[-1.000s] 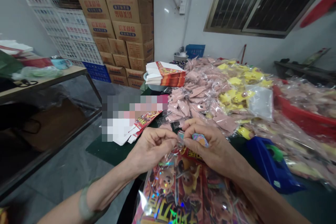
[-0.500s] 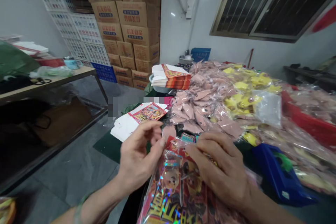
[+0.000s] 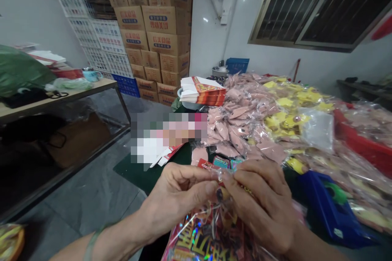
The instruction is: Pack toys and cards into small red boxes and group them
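Note:
My left hand [image 3: 176, 195] and my right hand [image 3: 260, 204] meet at the lower middle, both pinching the top edge of a clear plastic bag [image 3: 214, 232] filled with shiny red printed cards. The bag hangs down toward me between the two hands. Small blue-green cards [image 3: 225, 162] poke out just above my fingers. A green bangle sits on my left wrist [image 3: 92, 240].
A dark green table [image 3: 134, 169] carries a big heap of pink and yellow wrapped packets [image 3: 263, 118], flat red-and-white cartons [image 3: 202, 89], a blue tape dispenser [image 3: 324, 204] and a red tray [image 3: 364, 147]. Cardboard boxes [image 3: 153, 36] are stacked at the back. A wooden bench [image 3: 58, 94] stands left.
My left hand, open half a second ago, has closed on the bag's top edge beside my right hand. The bag has come closer and the view has shifted slightly left.

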### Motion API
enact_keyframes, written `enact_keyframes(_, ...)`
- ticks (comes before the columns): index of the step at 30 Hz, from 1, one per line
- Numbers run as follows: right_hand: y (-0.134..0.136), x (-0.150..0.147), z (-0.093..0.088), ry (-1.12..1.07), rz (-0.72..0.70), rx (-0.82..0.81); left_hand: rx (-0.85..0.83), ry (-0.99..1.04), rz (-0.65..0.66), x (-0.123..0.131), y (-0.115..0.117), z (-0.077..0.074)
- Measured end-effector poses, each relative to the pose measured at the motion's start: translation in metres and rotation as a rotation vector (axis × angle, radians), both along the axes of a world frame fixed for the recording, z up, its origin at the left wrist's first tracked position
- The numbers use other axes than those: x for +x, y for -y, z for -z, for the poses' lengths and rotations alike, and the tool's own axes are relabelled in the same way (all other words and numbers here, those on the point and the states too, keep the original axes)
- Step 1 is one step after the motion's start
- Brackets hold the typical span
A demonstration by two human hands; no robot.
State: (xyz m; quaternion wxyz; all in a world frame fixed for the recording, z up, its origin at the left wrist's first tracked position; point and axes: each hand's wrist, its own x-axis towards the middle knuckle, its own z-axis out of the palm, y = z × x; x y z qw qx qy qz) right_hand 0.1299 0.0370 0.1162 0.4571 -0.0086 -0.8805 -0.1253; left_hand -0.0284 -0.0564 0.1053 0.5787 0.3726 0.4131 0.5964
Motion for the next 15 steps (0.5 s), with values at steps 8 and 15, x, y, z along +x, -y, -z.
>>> enact_keyframes(8, -0.001, -0.002, 0.002, 0.006, 0.022, -0.021, -0.058, -0.048, -0.080, 0.002, -0.003, 0.010)
enact_keyframes(15, -0.004, -0.008, 0.004, 0.038, -0.018, -0.267, 0.014, -0.104, -0.149, 0.001, -0.011, 0.009)
